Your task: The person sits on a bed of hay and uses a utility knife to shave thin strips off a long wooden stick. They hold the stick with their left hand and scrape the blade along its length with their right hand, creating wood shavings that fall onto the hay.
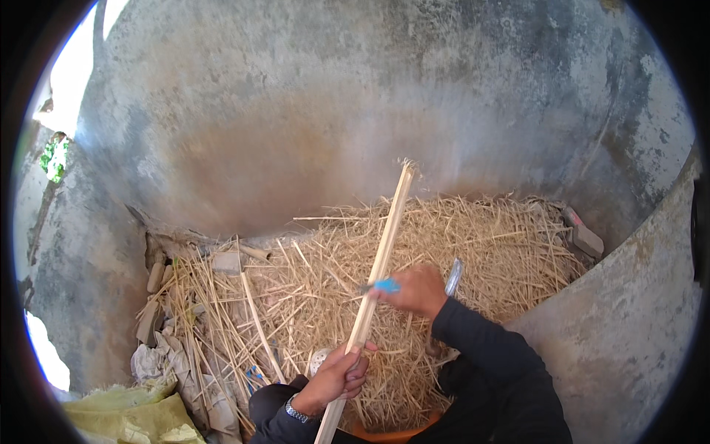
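A long pale strip of split wood or bamboo (384,244) slants up from near my body toward the far wall, frayed at its upper tip. My left hand (336,379), with a metal-band watch at the wrist, is wrapped round its lower part. In my right hand (418,290) is a small blue-handled knife (386,286), held against the strip partway up. Motion blurs this hand slightly, and little of the blade shows. Beside my right wrist a shiny metal piece (453,277) sticks up; my sleeve hides part of it.
Shavings and thin strips (488,244) cover the floor thickly. Longer sticks (255,318) lie at left, near crumpled pale sacking (174,362) and a yellowish sack (133,418). A brick-like block (586,238) sits at the right corner. Worn grey walls (296,111) close in the space.
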A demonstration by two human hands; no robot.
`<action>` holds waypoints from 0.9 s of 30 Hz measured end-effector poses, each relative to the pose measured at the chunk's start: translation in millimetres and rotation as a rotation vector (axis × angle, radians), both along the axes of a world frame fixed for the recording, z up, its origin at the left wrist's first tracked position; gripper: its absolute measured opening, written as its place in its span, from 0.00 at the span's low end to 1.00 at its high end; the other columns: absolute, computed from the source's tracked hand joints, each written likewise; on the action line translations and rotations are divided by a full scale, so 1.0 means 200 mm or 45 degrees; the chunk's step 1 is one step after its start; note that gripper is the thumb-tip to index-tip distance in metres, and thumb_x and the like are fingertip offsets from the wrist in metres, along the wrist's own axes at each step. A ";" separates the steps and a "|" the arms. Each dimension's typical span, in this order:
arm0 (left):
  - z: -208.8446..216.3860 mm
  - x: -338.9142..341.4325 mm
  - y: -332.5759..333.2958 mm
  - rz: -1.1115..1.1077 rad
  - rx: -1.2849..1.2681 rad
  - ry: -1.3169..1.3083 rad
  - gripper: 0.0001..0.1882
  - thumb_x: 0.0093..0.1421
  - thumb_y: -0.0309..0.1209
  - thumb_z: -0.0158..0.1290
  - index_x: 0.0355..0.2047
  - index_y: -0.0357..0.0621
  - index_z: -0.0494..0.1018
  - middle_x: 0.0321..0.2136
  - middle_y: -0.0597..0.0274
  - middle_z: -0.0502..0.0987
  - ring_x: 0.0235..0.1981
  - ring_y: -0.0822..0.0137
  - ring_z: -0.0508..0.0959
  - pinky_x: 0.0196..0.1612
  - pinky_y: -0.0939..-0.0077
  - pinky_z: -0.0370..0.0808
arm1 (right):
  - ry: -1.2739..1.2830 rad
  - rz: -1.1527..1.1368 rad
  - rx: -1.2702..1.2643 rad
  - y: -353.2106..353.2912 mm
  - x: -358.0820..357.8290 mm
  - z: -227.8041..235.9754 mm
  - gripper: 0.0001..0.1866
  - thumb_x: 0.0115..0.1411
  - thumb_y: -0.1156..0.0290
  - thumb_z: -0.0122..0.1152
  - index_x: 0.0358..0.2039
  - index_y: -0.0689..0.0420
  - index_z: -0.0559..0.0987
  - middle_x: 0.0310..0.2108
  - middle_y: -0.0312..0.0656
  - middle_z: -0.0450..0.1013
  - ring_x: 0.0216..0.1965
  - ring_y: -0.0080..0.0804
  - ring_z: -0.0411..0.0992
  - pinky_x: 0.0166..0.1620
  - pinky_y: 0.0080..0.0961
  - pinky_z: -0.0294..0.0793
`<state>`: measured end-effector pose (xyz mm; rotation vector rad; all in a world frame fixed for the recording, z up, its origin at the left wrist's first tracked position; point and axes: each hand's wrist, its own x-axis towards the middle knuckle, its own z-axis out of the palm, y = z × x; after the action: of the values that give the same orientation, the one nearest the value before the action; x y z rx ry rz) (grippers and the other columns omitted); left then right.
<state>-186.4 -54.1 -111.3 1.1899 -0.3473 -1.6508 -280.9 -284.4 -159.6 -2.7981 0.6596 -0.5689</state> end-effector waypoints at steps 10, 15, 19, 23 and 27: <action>-0.01 0.01 0.07 -0.104 0.043 -0.097 0.19 0.71 0.45 0.35 0.52 0.46 0.61 0.18 0.74 0.53 0.14 0.79 0.53 0.16 0.85 0.55 | -0.180 -0.067 0.114 -0.07 0.01 -0.04 0.41 0.53 0.24 0.41 0.11 0.52 0.76 0.04 0.33 0.59 0.07 0.29 0.61 0.14 0.31 0.60; -0.02 0.00 0.11 -0.208 -0.022 -0.099 0.19 0.71 0.46 0.35 0.52 0.47 0.60 0.18 0.74 0.53 0.14 0.79 0.53 0.17 0.85 0.55 | -0.014 -0.338 -0.041 -0.43 -0.06 -0.01 0.41 0.53 0.25 0.42 0.13 0.53 0.77 0.06 0.34 0.61 0.10 0.30 0.64 0.16 0.32 0.62; -0.07 -0.05 0.14 -0.240 -0.098 -0.120 0.18 0.71 0.45 0.35 0.52 0.48 0.60 0.19 0.74 0.55 0.15 0.80 0.54 0.17 0.84 0.54 | -0.056 -0.611 0.128 -0.65 -0.04 -0.10 0.42 0.53 0.25 0.41 0.14 0.55 0.78 0.10 0.41 0.67 0.14 0.36 0.68 0.20 0.39 0.64; -0.08 -0.04 0.14 -0.254 0.031 -0.033 0.17 0.71 0.42 0.35 0.51 0.47 0.62 0.19 0.75 0.55 0.16 0.80 0.54 0.17 0.85 0.55 | -0.020 -0.731 -0.065 -0.78 -0.22 -0.19 0.43 0.54 0.26 0.41 0.15 0.57 0.78 0.13 0.45 0.69 0.16 0.41 0.70 0.22 0.41 0.66; -0.07 -0.01 0.12 -0.199 0.096 0.017 0.17 0.72 0.42 0.34 0.51 0.46 0.62 0.18 0.75 0.54 0.14 0.80 0.54 0.16 0.85 0.55 | -0.028 -1.018 0.104 -0.86 -0.24 -0.16 0.43 0.56 0.27 0.40 0.15 0.59 0.77 0.12 0.45 0.68 0.16 0.42 0.69 0.23 0.41 0.66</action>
<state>-188.7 -30.6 -125.0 1.2328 -0.3805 -1.8198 -329.5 -456.7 -192.2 -2.3597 1.7594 -0.6653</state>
